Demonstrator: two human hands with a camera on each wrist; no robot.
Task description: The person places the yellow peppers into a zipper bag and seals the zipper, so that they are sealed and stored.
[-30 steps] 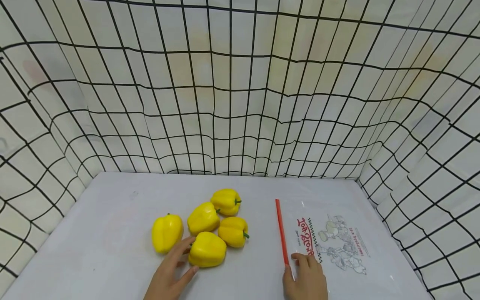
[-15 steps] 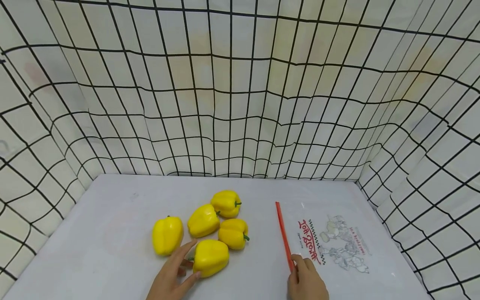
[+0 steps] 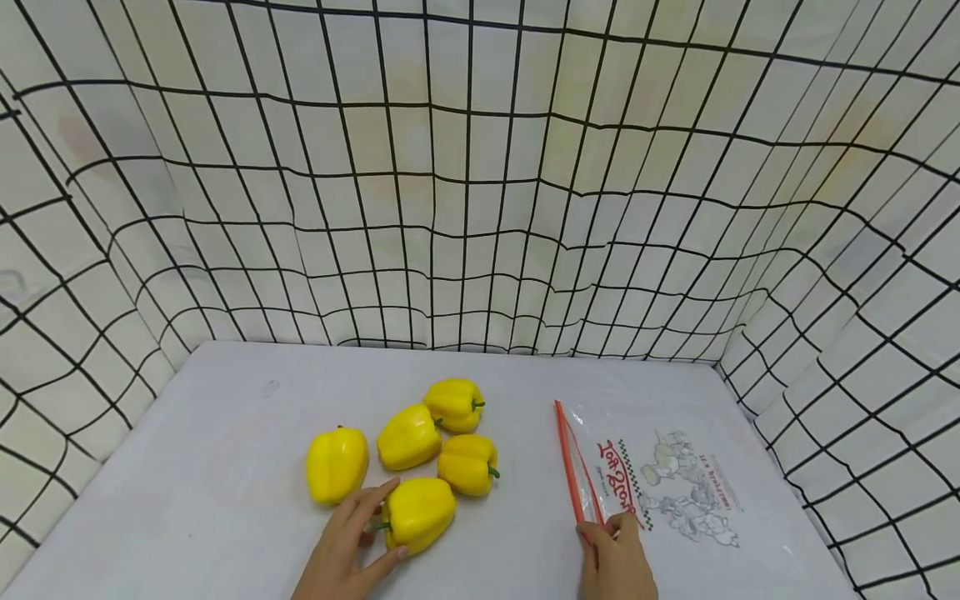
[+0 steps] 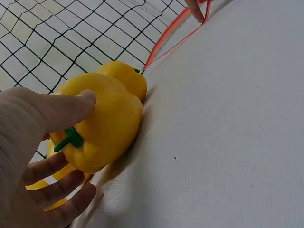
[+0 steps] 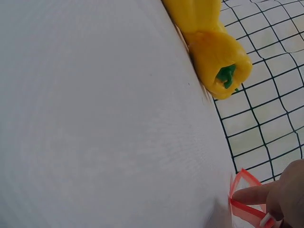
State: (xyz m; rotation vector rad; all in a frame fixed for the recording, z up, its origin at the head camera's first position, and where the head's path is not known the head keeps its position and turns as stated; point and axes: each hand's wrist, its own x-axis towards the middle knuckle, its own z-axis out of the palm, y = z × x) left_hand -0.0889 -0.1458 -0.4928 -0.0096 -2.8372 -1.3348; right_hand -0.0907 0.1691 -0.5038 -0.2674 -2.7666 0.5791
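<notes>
In the head view my left hand (image 3: 339, 546) holds the nearest yellow bell pepper (image 3: 422, 515) by its stem end. The left wrist view shows the thumb (image 4: 86, 102) on its skin beside the green stem, while the lower fingers hang loosely apart from it; the index finger is mostly hidden. My right hand (image 3: 618, 558) pinches the red-edged mouth of a clear printed zip bag (image 3: 667, 487), which lies flat on the table. Two red strips stand parted there, and in the right wrist view the bag's red edge (image 5: 249, 213) runs under the fingers.
Several more yellow bell peppers lie just beyond the held one, among them the leftmost pepper (image 3: 336, 465) and the farthest pepper (image 3: 453, 403). The white table (image 3: 187, 467) is bounded at the back and sides by white walls with black netting (image 3: 480, 208).
The nearest pepper has come slightly toward me and turned a little, with my left hand at it. My right hand has taken the bag's edge, and the red mouth has parted.
</notes>
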